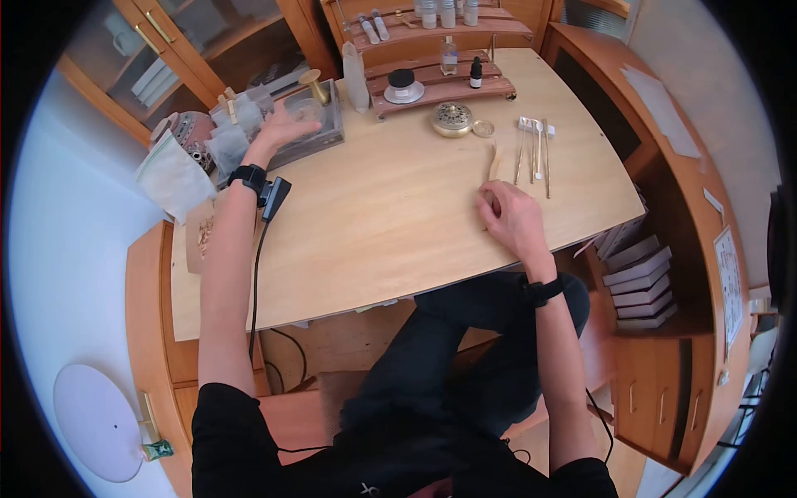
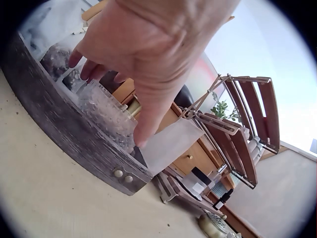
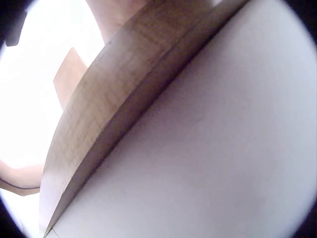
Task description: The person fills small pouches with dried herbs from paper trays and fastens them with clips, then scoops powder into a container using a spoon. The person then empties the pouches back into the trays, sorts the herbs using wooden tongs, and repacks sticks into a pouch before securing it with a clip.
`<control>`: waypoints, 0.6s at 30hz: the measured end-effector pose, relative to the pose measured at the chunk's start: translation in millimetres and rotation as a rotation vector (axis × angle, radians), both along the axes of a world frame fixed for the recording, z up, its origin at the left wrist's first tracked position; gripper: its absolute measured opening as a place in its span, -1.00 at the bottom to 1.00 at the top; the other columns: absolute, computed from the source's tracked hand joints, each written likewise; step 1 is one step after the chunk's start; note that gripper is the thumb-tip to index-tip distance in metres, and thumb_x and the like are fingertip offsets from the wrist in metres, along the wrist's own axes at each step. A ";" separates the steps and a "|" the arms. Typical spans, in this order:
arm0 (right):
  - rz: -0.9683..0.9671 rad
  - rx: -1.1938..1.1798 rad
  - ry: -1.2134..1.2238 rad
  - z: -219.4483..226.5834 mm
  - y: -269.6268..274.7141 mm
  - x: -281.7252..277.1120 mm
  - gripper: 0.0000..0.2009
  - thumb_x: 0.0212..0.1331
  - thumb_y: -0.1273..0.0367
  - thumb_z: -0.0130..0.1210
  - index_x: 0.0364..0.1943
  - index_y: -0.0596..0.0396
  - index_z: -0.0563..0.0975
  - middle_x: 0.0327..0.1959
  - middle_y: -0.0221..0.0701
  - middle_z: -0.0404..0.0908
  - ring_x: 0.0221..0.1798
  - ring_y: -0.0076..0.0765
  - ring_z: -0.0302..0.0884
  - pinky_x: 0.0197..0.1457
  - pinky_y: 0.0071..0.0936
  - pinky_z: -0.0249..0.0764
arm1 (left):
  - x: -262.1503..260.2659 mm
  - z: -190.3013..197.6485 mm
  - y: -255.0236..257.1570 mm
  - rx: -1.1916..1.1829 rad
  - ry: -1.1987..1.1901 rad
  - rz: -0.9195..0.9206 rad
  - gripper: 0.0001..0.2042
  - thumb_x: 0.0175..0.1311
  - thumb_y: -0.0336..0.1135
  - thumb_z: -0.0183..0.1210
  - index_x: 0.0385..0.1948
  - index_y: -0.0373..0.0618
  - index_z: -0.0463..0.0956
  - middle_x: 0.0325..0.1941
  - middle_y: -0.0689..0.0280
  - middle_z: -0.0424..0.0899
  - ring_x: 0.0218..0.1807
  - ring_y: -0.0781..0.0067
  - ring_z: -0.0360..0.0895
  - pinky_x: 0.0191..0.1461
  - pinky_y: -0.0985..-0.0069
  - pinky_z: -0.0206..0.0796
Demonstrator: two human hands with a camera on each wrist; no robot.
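Over the grey wooden tray (image 1: pixel 330 133) at the back left, my left hand (image 1: pixel 286 129) has its thumb and fingers spread. The left wrist view shows the hand (image 2: pixel 143 59) above a clear textured container (image 2: pixel 101 111) inside the tray (image 2: pixel 69 124); fingertip contact cannot be made out. My right hand (image 1: pixel 516 217) rests on the tabletop with loosely curled fingers, its underside hidden. A thin, curved pale piece (image 1: pixel 496 159) lies just beyond it, its near end close to the knuckles. In the right wrist view, part of the hand (image 3: pixel 116 15) shows past the table edge.
Several slim tools (image 1: pixel 532 153) lie right of a brass burner (image 1: pixel 452 119). Behind stands a tiered wooden rack (image 1: pixel 444 90) with bottles. A brass cup (image 1: pixel 313 81), small bags (image 1: pixel 228 149), a patterned pot (image 1: pixel 193 137) and a white pouch (image 1: pixel 173 176) crowd the left. Shelving (image 1: pixel 697 166) flanks the right.
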State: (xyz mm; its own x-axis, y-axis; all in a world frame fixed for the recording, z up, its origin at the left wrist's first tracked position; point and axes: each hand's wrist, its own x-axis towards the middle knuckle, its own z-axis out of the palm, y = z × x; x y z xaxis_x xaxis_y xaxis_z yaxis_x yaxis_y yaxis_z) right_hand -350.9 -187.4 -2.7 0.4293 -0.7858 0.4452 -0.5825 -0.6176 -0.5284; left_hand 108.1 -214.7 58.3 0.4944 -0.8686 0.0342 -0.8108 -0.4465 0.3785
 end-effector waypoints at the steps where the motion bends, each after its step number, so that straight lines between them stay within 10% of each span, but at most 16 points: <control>1: 0.006 0.008 0.002 1.2 0.4 -0.3 -0.88 0.13 0.35 0.17 -0.30 0.07 0.56 -0.46 -0.29 0.61 -0.44 -0.11 0.59 -0.36 -0.25 0.51 | 0.4 -2.2 0.8 -0.001 0.006 -0.006 0.20 -0.20 0.15 0.45 0.41 -0.37 -0.11 0.39 -0.21 0.23 0.45 -0.04 0.20 0.49 0.26 0.03; 18: 0.002 0.013 -0.007 4.8 0.2 1.3 -0.87 0.12 0.36 0.19 -0.31 0.10 0.56 -0.51 -0.27 0.58 -0.49 -0.12 0.56 -0.38 -0.26 0.48 | -12.9 -12.1 -1.0 -0.162 -0.010 0.118 0.12 -0.23 0.09 0.43 0.44 -0.04 -0.08 0.34 -0.18 0.26 0.36 -0.16 0.28 0.38 -0.01 0.12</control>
State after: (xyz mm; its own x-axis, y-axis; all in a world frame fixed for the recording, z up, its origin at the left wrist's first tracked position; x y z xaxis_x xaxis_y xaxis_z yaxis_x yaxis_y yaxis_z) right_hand -349.6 -187.2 2.1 0.4278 -0.7909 0.4376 -0.5779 -0.6116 -0.5404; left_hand 95.2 -215.8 46.2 0.5910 -0.7876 0.1746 -0.7608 -0.4721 0.4453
